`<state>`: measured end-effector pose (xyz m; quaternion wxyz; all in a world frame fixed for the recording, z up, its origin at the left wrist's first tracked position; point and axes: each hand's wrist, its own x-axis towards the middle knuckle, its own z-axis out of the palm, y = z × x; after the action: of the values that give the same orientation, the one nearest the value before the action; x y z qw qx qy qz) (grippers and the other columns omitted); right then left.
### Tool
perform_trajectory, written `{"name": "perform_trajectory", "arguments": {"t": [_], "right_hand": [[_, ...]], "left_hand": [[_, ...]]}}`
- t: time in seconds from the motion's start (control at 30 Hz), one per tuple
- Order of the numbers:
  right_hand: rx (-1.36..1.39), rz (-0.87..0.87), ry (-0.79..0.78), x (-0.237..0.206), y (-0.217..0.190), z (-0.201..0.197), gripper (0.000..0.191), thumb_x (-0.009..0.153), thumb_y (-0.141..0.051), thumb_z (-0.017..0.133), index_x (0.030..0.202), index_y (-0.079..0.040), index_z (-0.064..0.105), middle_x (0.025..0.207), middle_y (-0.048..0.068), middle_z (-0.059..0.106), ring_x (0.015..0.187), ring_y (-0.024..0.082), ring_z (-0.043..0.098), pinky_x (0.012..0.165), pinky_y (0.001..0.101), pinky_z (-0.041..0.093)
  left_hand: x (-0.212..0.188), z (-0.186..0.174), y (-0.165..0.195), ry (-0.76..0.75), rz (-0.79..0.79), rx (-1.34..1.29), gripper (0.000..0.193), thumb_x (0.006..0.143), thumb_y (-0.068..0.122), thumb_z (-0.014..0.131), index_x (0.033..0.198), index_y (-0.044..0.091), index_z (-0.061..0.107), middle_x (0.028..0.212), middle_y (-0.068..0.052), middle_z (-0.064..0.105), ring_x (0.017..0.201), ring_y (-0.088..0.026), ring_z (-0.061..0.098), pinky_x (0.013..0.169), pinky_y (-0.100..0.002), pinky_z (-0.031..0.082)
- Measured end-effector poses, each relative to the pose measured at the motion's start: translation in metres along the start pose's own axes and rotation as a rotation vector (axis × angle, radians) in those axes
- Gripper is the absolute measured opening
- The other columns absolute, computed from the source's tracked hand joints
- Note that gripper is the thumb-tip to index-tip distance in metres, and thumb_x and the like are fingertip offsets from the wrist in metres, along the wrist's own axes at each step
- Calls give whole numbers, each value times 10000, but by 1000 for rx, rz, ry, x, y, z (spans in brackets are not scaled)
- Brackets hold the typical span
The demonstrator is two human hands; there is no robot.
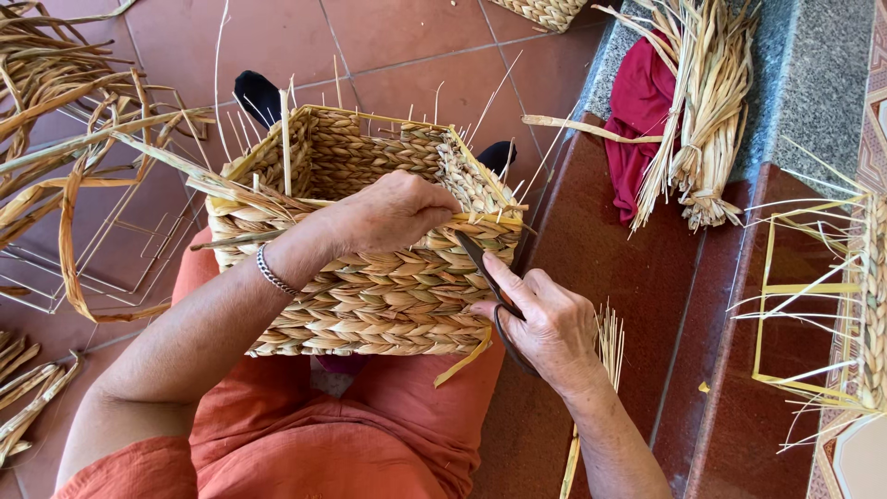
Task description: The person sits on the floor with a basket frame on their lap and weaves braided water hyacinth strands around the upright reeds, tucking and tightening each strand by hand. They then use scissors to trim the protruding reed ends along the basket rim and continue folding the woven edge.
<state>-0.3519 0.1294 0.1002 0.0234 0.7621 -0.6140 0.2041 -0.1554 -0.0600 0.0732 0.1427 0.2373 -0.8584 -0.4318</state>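
Sitting with orange clothing (305, 434) across the lap and bracing a woven basket (370, 296) there, tipped on its side against the knees.

Trimming stray ends at the basket's rim, by the look of it. Gripping dark scissors (473, 254) in the right hand (545, 323), fingers closed through the loops, index finger lying along the blades, tips pointing up at the yellow rim strip. Curling the left hand (393, 212) shut over the top edge just beside the blade tips, a beaded bracelet (273, 273) showing at the wrist. Keeping the two hands near each other but not touching.

Calling, as a judgement, for a steady hold on the rim and for setting the blades close against the weave while keeping the left fingers out of the cut.

Showing thick plaited bands of tan and pale green rush on the basket's side, a stiff yellow frame at the edges, and thin pale stalks sticking out all along the rim; one loose strand hanging at the lower right corner.

Lying just beside the right wrist, a small bunch of thin sticks (608, 337). Resting farther off on the stone step, a red cloth (637, 102) under a bundle of dried rush (707, 120), and at the right edge a partly woven frame (832, 305). Spreading over the tiled floor (407, 37) to the left, bare wire frames (120, 249) with loose rush draped on them.
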Motion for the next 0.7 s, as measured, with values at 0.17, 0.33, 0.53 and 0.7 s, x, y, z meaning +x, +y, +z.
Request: {"name": "perform_trajectory", "arguments": {"t": [0.17,0.33,0.53,0.7], "right_hand": [[-18,-3,-6,1,-2,-3,678,713,-363,905,1336,-203,693,642,32,484,496,168,544,486,375,476],[-82,-12,-20,3,-4,-4,679,692,-373,903,1319,-203,707,646,46,478,490,200,549,479,388,471],[-174,-67,2,5,-8,6,624,759,-365,877,1326,-171,702,659,43,473,520,194,588,487,371,494],[-308,-87,67,1,-16,17,571,810,-349,869,1319,-148,705,673,46,462,540,199,601,468,362,491]], "left_hand": [[5,-1,1,-49,-32,-27,235,935,168,645,1132,97,752,915,-140,777,821,-256,770,763,-384,589],[9,0,-2,-57,-49,-25,217,927,160,653,1104,98,764,913,-137,779,824,-254,766,763,-385,585],[13,6,-9,-17,-36,-51,189,862,111,728,1043,85,775,919,-124,785,842,-216,773,760,-359,594],[17,10,-12,-13,-31,-40,168,846,87,743,1009,76,785,898,-122,784,836,-207,774,753,-351,600]]}}
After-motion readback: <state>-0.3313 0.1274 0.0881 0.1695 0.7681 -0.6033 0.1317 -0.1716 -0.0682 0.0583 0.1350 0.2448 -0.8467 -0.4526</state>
